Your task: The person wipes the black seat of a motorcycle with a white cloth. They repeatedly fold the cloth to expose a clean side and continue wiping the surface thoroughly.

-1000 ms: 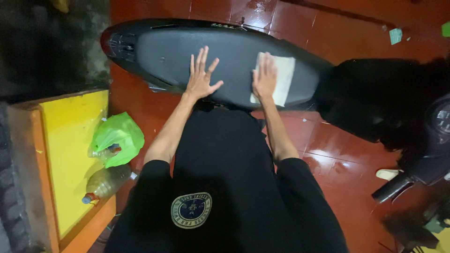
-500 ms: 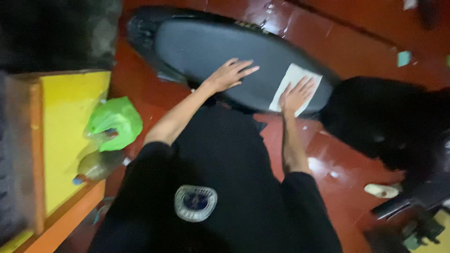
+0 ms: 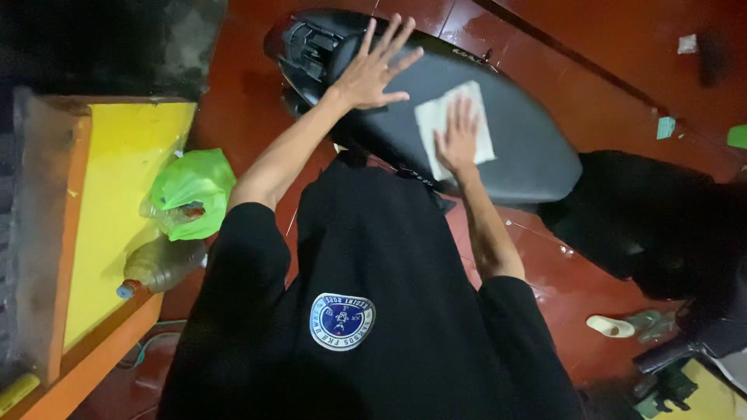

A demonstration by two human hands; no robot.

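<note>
While flat, cloth [image 3: 455,120] underlies right hand [image 3: 457,140].

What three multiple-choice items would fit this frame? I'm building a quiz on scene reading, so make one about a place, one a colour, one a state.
1. Where does the white cloth lie?
A. on the dark scooter seat
B. on the yellow ledge
C. on the red floor

2. What colour is the plastic bag on the yellow ledge?
A. blue
B. green
C. white

3. How is the left hand held?
A. clenched in a fist
B. gripping a bottle
C. open, fingers spread, on the seat's rear end

Answers:
1. A, the right hand presses the cloth flat on the seat.
2. B, the bag is bright green, beside a plastic bottle.
3. C, all five fingers fan out, and it holds nothing.
</note>
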